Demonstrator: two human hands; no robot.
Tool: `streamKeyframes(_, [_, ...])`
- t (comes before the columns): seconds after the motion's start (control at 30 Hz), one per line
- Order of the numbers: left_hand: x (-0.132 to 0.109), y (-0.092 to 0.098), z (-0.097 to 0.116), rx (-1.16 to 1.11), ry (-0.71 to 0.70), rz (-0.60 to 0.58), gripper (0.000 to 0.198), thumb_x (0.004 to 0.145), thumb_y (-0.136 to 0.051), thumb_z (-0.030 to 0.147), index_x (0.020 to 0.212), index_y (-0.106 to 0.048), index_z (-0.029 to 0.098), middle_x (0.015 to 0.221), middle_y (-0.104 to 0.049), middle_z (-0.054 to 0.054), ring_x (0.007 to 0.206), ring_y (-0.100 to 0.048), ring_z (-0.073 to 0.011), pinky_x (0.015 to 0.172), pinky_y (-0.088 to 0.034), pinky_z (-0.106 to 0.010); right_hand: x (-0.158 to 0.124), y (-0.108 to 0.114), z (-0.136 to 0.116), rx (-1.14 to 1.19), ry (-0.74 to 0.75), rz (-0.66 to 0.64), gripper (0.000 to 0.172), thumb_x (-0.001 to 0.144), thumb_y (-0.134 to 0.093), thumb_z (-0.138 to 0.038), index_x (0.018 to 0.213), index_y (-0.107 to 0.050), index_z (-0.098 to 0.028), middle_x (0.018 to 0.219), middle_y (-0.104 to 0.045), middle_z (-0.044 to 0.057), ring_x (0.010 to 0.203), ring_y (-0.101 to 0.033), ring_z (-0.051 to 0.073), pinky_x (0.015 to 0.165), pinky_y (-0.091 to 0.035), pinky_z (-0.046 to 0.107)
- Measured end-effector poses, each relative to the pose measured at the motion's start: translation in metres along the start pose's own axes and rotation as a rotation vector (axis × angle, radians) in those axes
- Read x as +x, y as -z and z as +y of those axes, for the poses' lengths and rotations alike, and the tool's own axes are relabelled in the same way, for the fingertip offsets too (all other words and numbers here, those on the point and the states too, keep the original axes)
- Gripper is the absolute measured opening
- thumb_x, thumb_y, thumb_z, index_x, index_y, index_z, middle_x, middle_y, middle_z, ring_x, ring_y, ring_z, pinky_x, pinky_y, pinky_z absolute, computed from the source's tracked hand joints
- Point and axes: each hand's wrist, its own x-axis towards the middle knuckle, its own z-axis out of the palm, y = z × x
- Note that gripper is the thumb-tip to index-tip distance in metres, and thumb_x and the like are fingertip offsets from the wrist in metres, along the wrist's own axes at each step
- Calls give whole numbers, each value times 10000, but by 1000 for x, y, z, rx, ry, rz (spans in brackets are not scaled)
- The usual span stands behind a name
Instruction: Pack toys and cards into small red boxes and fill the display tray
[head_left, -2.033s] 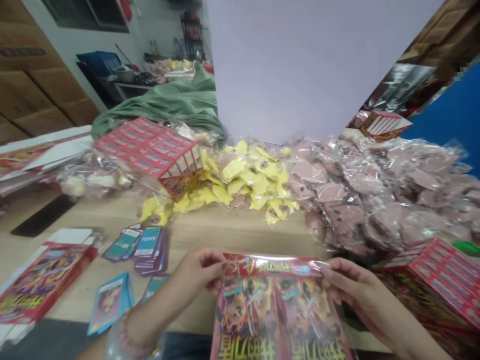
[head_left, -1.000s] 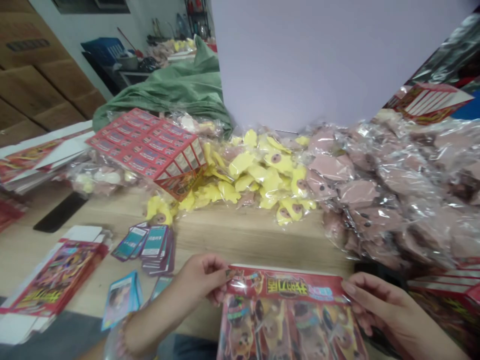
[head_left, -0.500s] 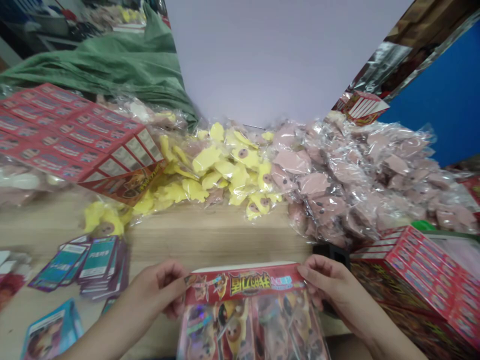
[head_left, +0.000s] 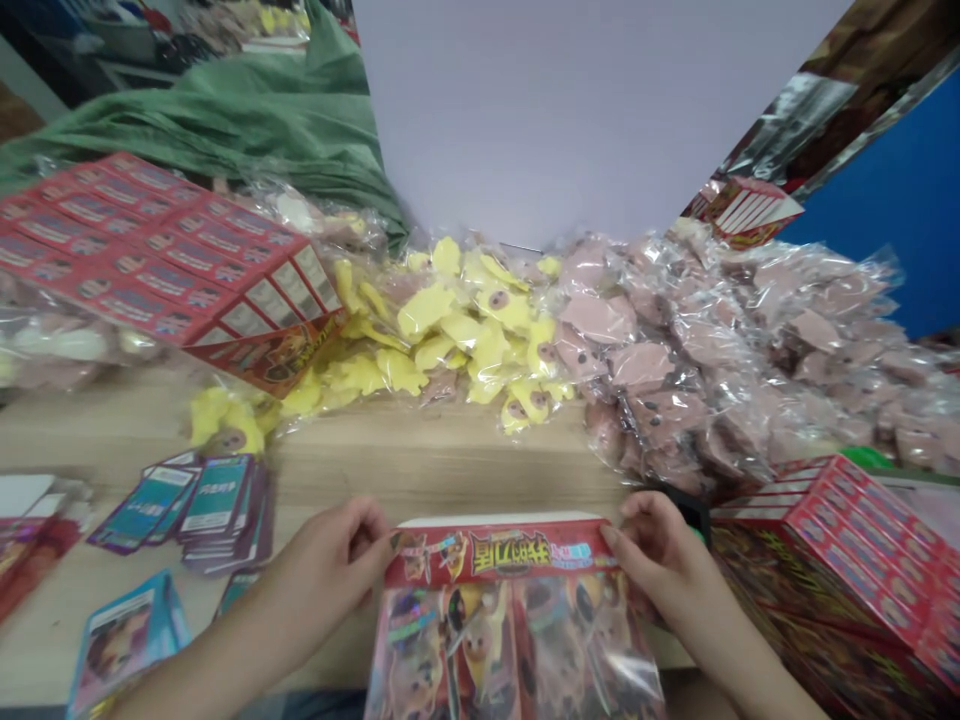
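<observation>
Along the left edge of a light wooden table (head_left: 420, 460), a flat red printed cardboard box (head_left: 34, 540) lies beside a blue-bordered picture card (head_left: 124, 650) and a loose stack of teal and purple cards (head_left: 221, 510). Behind them, a red printed carton (head_left: 172, 270) rests on clear bags, in front of a crumpled green cloth (head_left: 225, 120). The person's left hand (head_left: 315, 570) has its fingers curled and closed, pinching the left end of a glossy plastic-wrapped display card with a red printed header (head_left: 499, 555). The card lies between both hands, its header level with the fingertips and its lower part running out of the frame toward the person. The right hand (head_left: 660, 560) grips the header's right end, its fingers bent around the edge. Beyond, heaps of yellow plush pieces in clear bags (head_left: 450, 330) adjoin a larger mound of pink plush pieces in clear bags (head_left: 675, 350), while a stacked red printed box (head_left: 832, 540) stands at far right, just beside the right hand
</observation>
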Motion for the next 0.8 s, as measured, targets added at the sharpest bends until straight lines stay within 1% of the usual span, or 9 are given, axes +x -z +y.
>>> streamKeyframes(0.1, [-6, -3, -11, -26, -41, 201, 423, 675, -556, 394, 1010, -454, 157, 831, -535, -33, 674, -563, -161, 579, -482, -278, -7, 2, 10, -21, 125, 47, 452, 716, -627, -477, 1005, -354, -262, 642, -455, -64, 450, -443, 90, 357, -361, 181])
streamKeyframes(0.2, [-23, -13, -25, -107, -80, 257, 742, 690, -565, 425, 1296, -217, 177, 1206, -427, -143, 970, -561, -230, 777, -507, -370, -20, 5, 22, -54, 162, 67, 495, 753, -585, -480, 1122, -338, -263, 880, -513, 28, 702, -552, 153, 545, -483, 239])
streamKeyframes(0.33, [-44, -29, -17, 190, -381, 324, 616, 828, -462, 332, 1361, -170, 231, 1404, -273, -130, 1259, -345, -280, 983, -382, -461, -36, 2, 23, -317, 315, 164, 526, 807, -518, -459, 1238, -317, -237, 1165, -467, 122, 947, -545, 229, 781, -491, 373])
streamKeyframes(0.4, [-46, -38, 2, 451, -627, 273, 516, 866, -383, 228, 1361, -238, 217, 1439, -257, -90, 1321, -236, -249, 1063, -277, -451, -39, -8, 12, -563, 550, 171, 491, 847, -475, -398, 1285, -331, -230, 1268, -440, 126, 1112, -470, 255, 934, -403, 432])
streamKeyframes(0.47, [-40, -49, 23, 651, -794, 120, 484, 882, -336, 196, 1361, -278, 162, 1440, -284, -91, 1336, -205, -225, 1098, -208, -426, -38, -21, -2, -788, 761, 7, 450, 887, -409, -332, 1320, -340, -229, 1343, -426, 98, 1239, -370, 236, 1038, -290, 440])
streamKeyframes(0.53, [-34, -56, 35, 772, -824, 17, 489, 900, -325, 262, 1363, -284, 110, 1436, -291, -119, 1338, -203, -236, 1106, -165, -440, -33, -29, -11, -950, 853, -204, 467, 902, -370, -324, 1355, -319, -224, 1396, -388, 75, 1289, -316, 218, 1077, -215, 454])
streamKeyframes(0.6, [-32, -58, 31, 821, -777, 14, 545, 899, -344, 368, 1372, -271, 109, 1446, -261, -126, 1344, -178, -256, 1105, -129, -467, -28, -26, -10, -1039, 827, -281, 517, 894, -378, -378, 1378, -291, -218, 1433, -319, 66, 1321, -255, 227, 1090, -137, 491])
streamKeyframes(0.67, [-39, -54, 12, 789, -709, 74, 616, 877, -383, 430, 1397, -213, 147, 1469, -199, -110, 1353, -135, -267, 1103, -117, -481, -29, -9, 3, -1004, 713, -217, 581, 875, -391, -441, 1393, -260, -212, 1459, -247, 65, 1346, -176, 237, 1091, -66, 511])
streamKeyframes(0.8, [-76, -60, -66, 389, -445, 133, 809, 842, -445, 476, 1421, 58, 220, 1494, -34, -118, 1350, -110, -310, 1069, -223, -498, -61, 27, 55, -510, 321, -244, 707, 836, -399, -536, 1422, -139, -237, 1483, -150, 74, 1340, -184, 235, 1063, -224, 459])
